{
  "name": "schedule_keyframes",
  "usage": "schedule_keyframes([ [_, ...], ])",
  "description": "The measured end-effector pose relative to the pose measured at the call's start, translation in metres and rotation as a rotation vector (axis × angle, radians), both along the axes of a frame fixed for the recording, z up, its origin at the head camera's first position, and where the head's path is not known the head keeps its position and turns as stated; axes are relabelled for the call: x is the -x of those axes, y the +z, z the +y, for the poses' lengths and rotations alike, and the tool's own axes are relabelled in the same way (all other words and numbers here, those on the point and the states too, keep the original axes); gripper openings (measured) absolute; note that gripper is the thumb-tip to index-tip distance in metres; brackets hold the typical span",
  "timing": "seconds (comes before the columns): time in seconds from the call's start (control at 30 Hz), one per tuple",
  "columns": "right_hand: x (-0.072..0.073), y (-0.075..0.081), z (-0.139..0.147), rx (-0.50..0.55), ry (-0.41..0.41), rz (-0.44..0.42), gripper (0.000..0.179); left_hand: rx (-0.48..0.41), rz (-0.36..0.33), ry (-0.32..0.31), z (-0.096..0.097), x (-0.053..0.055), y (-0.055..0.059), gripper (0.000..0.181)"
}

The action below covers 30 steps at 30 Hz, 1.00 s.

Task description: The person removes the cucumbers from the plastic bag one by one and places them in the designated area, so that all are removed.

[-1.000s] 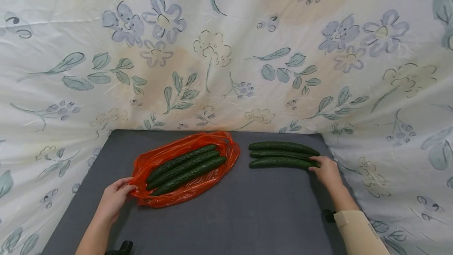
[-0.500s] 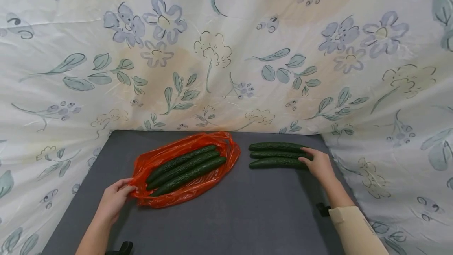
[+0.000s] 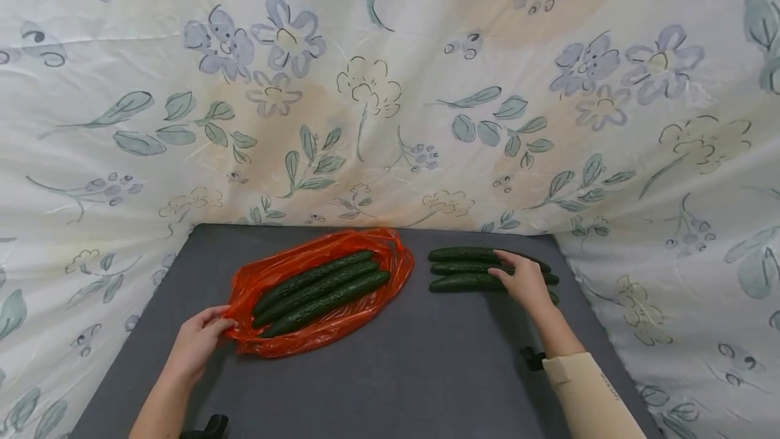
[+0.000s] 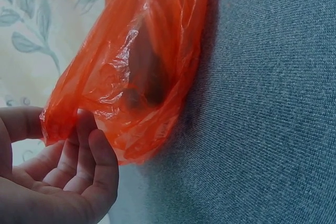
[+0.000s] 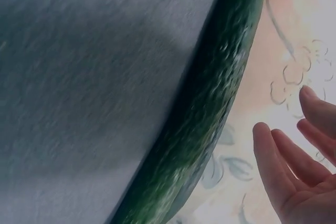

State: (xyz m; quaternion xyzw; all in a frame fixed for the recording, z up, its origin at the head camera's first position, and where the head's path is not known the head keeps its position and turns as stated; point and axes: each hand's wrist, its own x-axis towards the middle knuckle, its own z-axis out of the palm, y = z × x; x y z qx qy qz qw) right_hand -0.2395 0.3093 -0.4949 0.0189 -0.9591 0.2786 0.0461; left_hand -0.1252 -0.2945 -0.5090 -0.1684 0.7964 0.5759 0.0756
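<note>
A thin red plastic bag (image 3: 246, 284) lies on the left of the grey table, with three dark green cucumbers (image 3: 317, 295) on it side by side. Its near left corner is pinched by my left hand (image 3: 198, 341); in the left wrist view the bag film (image 4: 131, 61) is between thumb and fingers, and dark cucumber shapes show through. Three more cucumbers (image 3: 460, 267) lie parallel on the right. Over their middle is my right hand (image 3: 525, 283), hiding part of them. The right wrist view shows its fingers (image 5: 270, 156) spread, apart from the nearest cucumber (image 5: 205, 108), holding nothing.
Grey cloth covers the table (image 3: 390, 371). Behind and on both sides hangs a floral curtain (image 3: 390, 120), close to the table's edges. A black wrist-camera part (image 3: 532, 358) sits under the right forearm, another (image 3: 210, 427) by the left.
My right hand has moved left along the cucumbers, from their right ends to over their middle. The left hand, the bag and all cucumbers have stayed in place.
</note>
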Motion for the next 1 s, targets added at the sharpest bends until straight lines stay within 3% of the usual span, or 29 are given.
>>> schedule_keyframes([
  [0.23, 0.004, 0.002, -0.017, 0.025, 0.025, 0.002, 0.058, 0.001, -0.01, 0.001, 0.001, 0.0, 0.001, 0.047],
  [0.63, 0.003, 0.008, -0.051, 0.089, 0.093, 0.077, 0.062, -0.007, -0.014, -0.004, 0.0, 0.003, 0.0, 0.048],
  [1.0, 0.01, 0.012, -0.085, 0.122, 0.151, 0.054, 0.067, 0.005, -0.022, -0.004, 0.002, 0.002, -0.001, 0.048],
])
